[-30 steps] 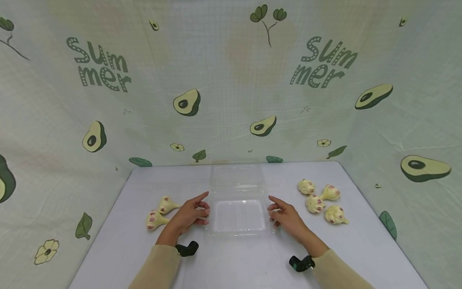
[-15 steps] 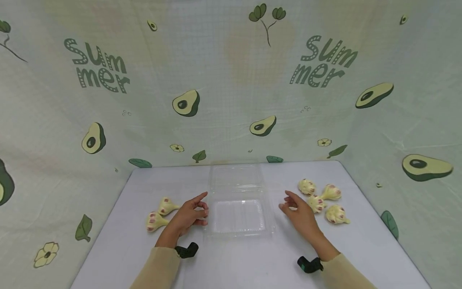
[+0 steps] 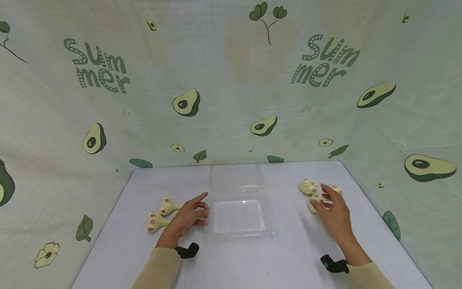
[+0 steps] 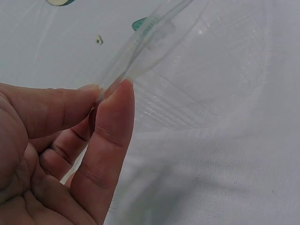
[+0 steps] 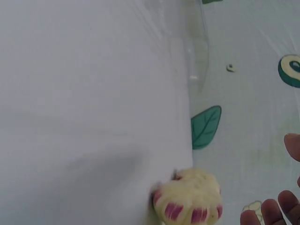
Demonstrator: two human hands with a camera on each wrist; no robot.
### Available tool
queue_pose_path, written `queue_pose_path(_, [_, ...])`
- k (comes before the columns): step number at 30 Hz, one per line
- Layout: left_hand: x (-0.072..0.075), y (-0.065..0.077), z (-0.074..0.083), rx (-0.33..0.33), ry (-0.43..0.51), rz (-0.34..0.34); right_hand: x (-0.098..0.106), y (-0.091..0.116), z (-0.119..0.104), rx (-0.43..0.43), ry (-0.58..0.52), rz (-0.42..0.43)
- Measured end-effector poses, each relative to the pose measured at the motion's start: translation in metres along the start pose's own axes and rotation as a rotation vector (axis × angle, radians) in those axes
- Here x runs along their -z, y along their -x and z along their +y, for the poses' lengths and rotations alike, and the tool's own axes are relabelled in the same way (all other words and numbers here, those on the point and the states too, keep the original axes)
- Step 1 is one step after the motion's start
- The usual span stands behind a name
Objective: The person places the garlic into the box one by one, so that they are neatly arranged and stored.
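Observation:
A clear plastic clamshell box [image 3: 238, 218] lies with its lid folded back in the middle of the table. My left hand [image 3: 188, 218] pinches its left rim between thumb and finger; the left wrist view shows the thin box edge [image 4: 123, 77] between the fingertips. Over the garlic bulbs on the right, my right hand [image 3: 335, 218] reaches with fingers apart and loosely bent, holding nothing. One garlic bulb [image 3: 308, 187] shows whole; another garlic bulb [image 3: 313, 206] is partly behind the thumb, and the others are mostly covered by the hand. The right wrist view shows a garlic bulb [image 5: 190, 199] beside the fingertips.
Two more garlic bulbs, one nearer bulb [image 3: 156, 222] and one farther bulb [image 3: 167, 206], lie left of my left forearm. A white table [image 3: 231, 265] is walled at the back and sides by a cloth [image 3: 220, 80] printed with avocados. Each wrist wears a black camera.
My right hand has left the right side of the clamshell box and moved right, over the garlic bulbs. The left hand has kept its place at the box.

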State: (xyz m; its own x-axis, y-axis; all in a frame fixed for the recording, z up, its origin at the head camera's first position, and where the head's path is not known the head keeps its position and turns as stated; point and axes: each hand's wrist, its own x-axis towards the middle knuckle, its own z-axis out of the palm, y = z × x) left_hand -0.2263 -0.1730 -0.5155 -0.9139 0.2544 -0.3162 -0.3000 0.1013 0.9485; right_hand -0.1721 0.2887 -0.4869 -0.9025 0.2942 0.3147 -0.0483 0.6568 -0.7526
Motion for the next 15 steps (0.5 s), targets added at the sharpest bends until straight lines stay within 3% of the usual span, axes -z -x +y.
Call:
queue_pose_path(8, [-0.001, -0.001, 0.001, -0.006, 0.000, -0.003, 0.036, 0.001, 0.032, -0.008, 0.193, -0.051])
queue_pose_path(15, [-0.001, -0.001, -0.001, 0.004, -0.002, 0.009, 0.049, 0.002, 0.064, -0.064, 0.238, -0.180])
